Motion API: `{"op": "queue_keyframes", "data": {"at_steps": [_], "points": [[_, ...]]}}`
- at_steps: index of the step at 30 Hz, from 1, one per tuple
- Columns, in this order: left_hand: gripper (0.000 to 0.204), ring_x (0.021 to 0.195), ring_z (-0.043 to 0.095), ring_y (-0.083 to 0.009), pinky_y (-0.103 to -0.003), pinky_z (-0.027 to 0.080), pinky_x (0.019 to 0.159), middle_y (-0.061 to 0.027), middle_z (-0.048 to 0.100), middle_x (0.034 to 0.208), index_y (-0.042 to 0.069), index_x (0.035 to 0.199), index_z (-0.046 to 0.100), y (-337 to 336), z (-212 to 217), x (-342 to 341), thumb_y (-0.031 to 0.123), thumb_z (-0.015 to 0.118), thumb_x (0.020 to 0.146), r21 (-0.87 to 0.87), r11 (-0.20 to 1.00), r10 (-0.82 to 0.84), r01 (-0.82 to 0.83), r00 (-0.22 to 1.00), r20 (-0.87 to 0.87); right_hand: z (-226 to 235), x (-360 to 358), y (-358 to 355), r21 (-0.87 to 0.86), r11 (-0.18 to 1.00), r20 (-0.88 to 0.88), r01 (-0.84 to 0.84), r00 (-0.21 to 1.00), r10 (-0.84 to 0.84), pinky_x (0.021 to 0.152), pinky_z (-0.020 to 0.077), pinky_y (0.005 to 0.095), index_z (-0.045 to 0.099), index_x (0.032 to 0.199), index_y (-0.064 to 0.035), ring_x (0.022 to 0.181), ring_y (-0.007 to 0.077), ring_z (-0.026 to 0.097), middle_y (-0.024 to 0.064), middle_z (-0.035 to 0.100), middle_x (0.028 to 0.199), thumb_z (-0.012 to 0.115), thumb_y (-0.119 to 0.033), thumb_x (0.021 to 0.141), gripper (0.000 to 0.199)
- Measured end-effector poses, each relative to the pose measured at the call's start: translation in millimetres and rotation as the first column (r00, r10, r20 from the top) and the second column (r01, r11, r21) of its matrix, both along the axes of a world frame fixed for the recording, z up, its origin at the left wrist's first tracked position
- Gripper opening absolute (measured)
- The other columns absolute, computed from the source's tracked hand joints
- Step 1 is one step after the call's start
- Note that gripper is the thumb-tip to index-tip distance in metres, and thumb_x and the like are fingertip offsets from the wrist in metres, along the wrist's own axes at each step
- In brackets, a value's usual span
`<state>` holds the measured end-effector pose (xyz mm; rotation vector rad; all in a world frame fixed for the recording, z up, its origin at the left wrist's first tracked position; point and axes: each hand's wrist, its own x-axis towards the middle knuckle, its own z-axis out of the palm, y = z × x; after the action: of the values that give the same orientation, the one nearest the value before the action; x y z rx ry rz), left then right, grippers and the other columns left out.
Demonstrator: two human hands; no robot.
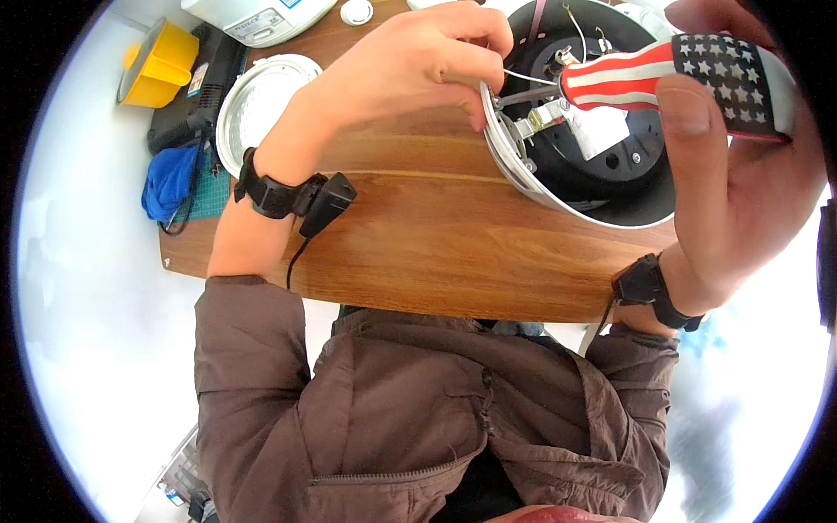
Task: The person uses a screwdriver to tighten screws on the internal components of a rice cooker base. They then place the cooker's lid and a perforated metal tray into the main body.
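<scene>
A round appliance housing [558, 205] lies with its hollow inside facing me, white at the rim and black within. Inside it are thin wires, a metal bracket [547, 115], a whitish sheet [602, 135] and a black round part. My left hand [436, 65] is closed at the housing's left rim, next to a white wire. My right hand [750, 187] grips a screwdriver [623, 77] by its thick handle, patterned with red and white stripes and white stars on black. The screwdriver's shaft points left, its tip close to the rim by my left fingers.
On the brown wooden table [392, 235], a round white lid-like part [234, 122] lies left of my forearm. Beyond are a white appliance [270, 17], a small white cap [357, 11], a yellow cup [166, 65], a black case [187, 113], blue cloth [170, 183] and a green mat [212, 192].
</scene>
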<state>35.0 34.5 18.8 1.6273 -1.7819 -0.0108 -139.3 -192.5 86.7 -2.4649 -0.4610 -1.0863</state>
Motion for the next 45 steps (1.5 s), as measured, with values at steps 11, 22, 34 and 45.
{"op": "queue_keyframes", "data": {"at_steps": [11, 22, 34, 45], "points": [[0.031, 0.093, 0.058, -0.0233, -0.038, 0.05, 0.077, 0.0, 0.057, 0.094, 0.009, 0.081, 0.063, 2.1, -26.4, 8.3, 0.019, 0.087, 0.066, -0.162, 0.986, 0.057, -0.037, 0.991, 0.12, 46.8, -1.0, 14.6, -0.191, 0.977, -0.385, -0.095, 0.923, 0.014, 0.079, 0.059, 0.0302, 0.062, 0.131, -0.0002, 0.097, 0.0232, 0.073, 0.0148, 0.075, 0.103, 0.067, -0.033, 0.099, 0.046], [0.027, 0.093, 0.057, -0.0226, -0.038, 0.051, 0.078, 0.0, 0.057, 0.093, 0.006, 0.08, 0.063, 8.9, -27.5, 5.4, 0.015, 0.086, 0.067, -0.123, 0.992, 0.049, -0.042, 0.997, 0.056, 51.1, -0.2, 23.4, -0.231, 0.966, -0.471, -0.112, 0.882, -0.011, 0.079, 0.059, 0.0309, 0.061, 0.131, -0.0002, 0.097, 0.0237, 0.073, 0.0151, 0.075, 0.103, 0.067, -0.033, 0.099, 0.046], [0.026, 0.089, 0.058, -0.0214, -0.037, 0.05, 0.073, 0.0013, 0.058, 0.092, 0.009, 0.082, 0.066, -9.6, -25.5, 3.9, 0.014, 0.087, 0.068, -0.115, 0.993, 0.002, -0.002, 1.0, 0.003, 56.8, -28.8, 29.0, -0.269, 0.963, -0.425, 0.0, 0.897, -0.119, 0.079, 0.0589, 0.0316, 0.061, 0.131, -0.0001, 0.097, 0.0242, 0.073, 0.0155, 0.075, 0.103, 0.067, -0.032, 0.099, 0.046], [0.032, 0.089, 0.059, -0.022, -0.037, 0.051, 0.073, 0.0006, 0.058, 0.092, 0.009, 0.085, 0.066, 2.7, -14.6, -1.3, 0.018, 0.089, 0.064, -0.074, 0.993, 0.107, -0.096, 0.982, 0.154, 45.6, -24.4, 29.9, -0.227, 0.974, -0.39, -0.016, 0.918, -0.076, 0.079, 0.0588, 0.0323, 0.06, 0.131, 0.0, 0.096, 0.0247, 0.073, 0.0158, 0.075, 0.103, 0.067, -0.032, 0.099, 0.046]]}}
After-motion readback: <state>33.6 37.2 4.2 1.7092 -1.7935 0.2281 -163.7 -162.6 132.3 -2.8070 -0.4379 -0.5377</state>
